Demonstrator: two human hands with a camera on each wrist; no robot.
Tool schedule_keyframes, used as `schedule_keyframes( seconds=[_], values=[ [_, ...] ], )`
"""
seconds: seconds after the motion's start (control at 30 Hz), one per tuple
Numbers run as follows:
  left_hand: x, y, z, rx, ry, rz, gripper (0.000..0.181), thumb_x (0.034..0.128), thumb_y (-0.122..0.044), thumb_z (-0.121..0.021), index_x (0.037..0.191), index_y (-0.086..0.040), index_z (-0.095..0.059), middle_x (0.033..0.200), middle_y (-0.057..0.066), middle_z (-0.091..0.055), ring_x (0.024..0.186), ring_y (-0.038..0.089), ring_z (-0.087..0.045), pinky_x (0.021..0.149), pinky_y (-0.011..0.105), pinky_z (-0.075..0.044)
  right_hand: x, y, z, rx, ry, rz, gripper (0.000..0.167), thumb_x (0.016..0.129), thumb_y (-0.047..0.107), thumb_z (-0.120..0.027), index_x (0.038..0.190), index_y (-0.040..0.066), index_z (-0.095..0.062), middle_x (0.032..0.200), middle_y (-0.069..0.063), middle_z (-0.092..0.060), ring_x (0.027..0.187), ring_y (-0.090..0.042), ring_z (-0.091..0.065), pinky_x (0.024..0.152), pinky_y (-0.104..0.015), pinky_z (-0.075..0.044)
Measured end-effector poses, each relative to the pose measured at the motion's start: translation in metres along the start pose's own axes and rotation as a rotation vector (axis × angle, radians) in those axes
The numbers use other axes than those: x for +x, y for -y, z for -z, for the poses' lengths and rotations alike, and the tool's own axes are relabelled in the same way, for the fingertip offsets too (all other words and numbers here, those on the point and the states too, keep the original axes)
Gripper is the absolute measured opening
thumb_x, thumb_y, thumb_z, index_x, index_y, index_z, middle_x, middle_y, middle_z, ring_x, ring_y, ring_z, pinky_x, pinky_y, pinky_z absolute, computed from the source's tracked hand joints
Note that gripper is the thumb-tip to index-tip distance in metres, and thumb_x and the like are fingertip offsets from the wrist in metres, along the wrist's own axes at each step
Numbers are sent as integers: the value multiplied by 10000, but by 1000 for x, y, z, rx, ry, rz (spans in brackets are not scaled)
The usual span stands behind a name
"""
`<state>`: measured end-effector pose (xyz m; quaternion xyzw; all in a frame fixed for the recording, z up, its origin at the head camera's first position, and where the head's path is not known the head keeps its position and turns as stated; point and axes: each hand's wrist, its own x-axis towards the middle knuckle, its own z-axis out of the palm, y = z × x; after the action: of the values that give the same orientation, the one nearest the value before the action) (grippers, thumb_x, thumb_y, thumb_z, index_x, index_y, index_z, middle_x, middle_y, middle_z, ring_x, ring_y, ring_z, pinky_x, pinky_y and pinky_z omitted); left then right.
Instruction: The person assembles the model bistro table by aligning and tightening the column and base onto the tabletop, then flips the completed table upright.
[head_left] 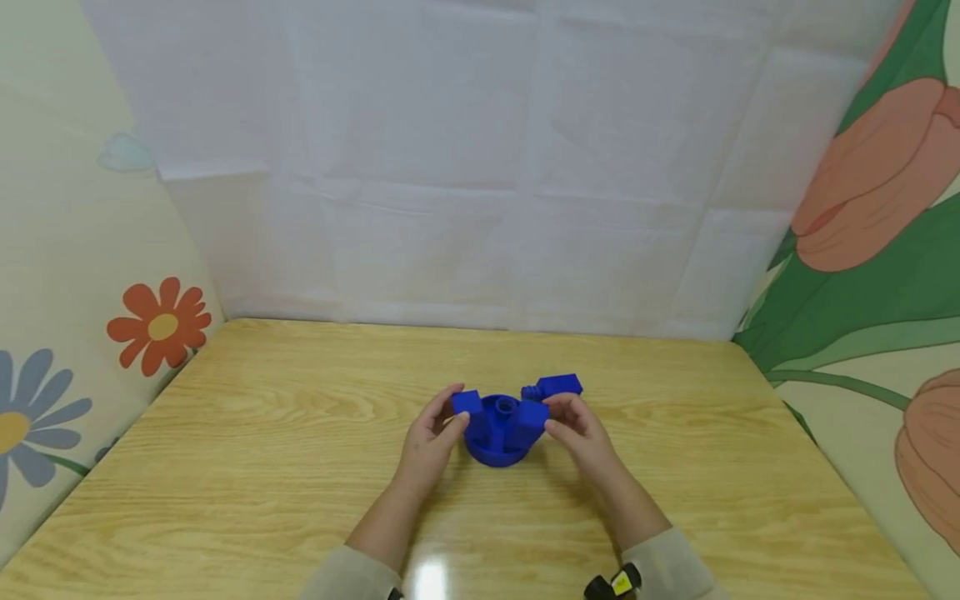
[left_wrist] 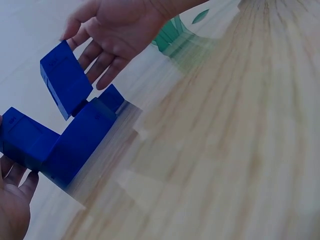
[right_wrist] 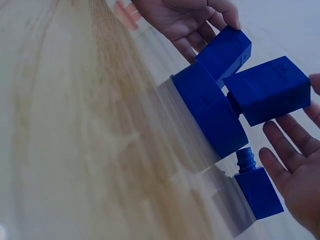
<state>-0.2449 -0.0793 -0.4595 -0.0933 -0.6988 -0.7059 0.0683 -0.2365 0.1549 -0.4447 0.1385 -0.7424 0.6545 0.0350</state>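
Observation:
A round blue base [head_left: 497, 457] with a raised rim and a hollow centre post stands on the table. Two blue rectangular blocks rise from it, leaning outward. My left hand [head_left: 427, 446] pinches the upper part of the left block [head_left: 467, 403] between thumb and fingers. On the other side, my right hand [head_left: 587, 435] holds the right block [head_left: 531, 417] by its outer end. A short dark neck joins this block to the base in the right wrist view. Behind the right hand, a third blue block [right_wrist: 260, 192] lies on the table, its threaded stem [right_wrist: 245, 159] exposed.
The wood-grain table [head_left: 262, 467] extends around the parts. A white cloth [head_left: 450, 167] hangs along its back edge. Flower-patterned sheets [head_left: 60, 250] stand at both sides. A black band [head_left: 611, 583] is on the right wrist.

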Motion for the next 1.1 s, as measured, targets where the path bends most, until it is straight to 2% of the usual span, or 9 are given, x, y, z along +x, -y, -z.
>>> schedule_keyframes(
  seconds=[0.2, 0.37, 0.47, 0.63, 0.77, 0.9, 1.0, 1.1],
  values=[
    [0, 0, 0, 8, 1, 1, 451, 949, 14, -551, 1395, 25, -484, 1304, 263, -577, 1034, -58, -563, 898, 113, -466, -2, 1, -1, -28, 18, -8, 326, 909, -5, -616, 1210, -88, -520, 1001, 52, -586, 955, -39, -558, 858, -177, -482],
    [0, 0, 1, 7, 10, 10, 452, 954, 11, -547, 1401, 24, -479, 1325, 252, -565, 1044, -61, -558, 900, 106, -462, -3, 2, -1, -113, 75, -16, 422, 931, 57, -627, 1336, 0, -521, 1114, -152, -588, 990, -111, -560, 896, -209, -480],
    [0, 0, 2, 10, 12, 17, 452, 957, 7, -547, 1404, 19, -479, 1331, 244, -564, 1047, -58, -558, 901, 106, -462, -2, 2, -2, -148, 112, -8, 449, 944, 95, -625, 1374, 28, -518, 1217, -221, -567, 999, -123, -553, 885, -223, -483],
    [0, -2, 1, 5, 16, 17, 450, 960, 4, -545, 1405, 22, -476, 1324, 246, -564, 1047, -51, -559, 899, 108, -463, -1, 2, -4, -153, 111, 8, 437, 922, 90, -655, 1331, -3, -535, 1230, -194, -583, 998, -60, -540, 888, -218, -478],
    [0, -1, 1, 5, 14, 15, 448, 960, 4, -544, 1403, 23, -477, 1318, 247, -565, 1046, -47, -560, 896, 108, -464, -1, 3, -8, -149, 78, -17, 397, 888, 100, -702, 1242, 2, -550, 1164, -156, -607, 1048, -116, -541, 958, -288, -456],
    [0, -1, 1, 1, 9, 16, 449, 957, 8, -548, 1401, 19, -482, 1314, 249, -568, 1039, -49, -563, 893, 110, -467, -1, 5, -10, -134, 83, -11, 372, 892, 121, -705, 1202, 0, -538, 1205, -179, -602, 1101, -150, -538, 1011, -335, -433],
    [0, -1, 1, -1, 7, 14, 448, 954, 10, -550, 1398, 20, -486, 1311, 253, -568, 1036, -51, -564, 893, 112, -469, -2, 4, -7, -81, 111, 19, 318, 930, 81, -620, 1201, -53, -523, 1219, -162, -603, 1099, -86, -541, 981, -269, -451],
    [0, -2, 0, -1, 4, 14, 446, 952, 13, -552, 1393, 23, -490, 1306, 254, -570, 1032, -49, -565, 890, 114, -472, -1, 2, -3, -12, 148, 75, 311, 942, 18, -524, 1206, -144, -498, 1194, -63, -609, 1078, -11, -539, 928, -196, -464]
  ],
)
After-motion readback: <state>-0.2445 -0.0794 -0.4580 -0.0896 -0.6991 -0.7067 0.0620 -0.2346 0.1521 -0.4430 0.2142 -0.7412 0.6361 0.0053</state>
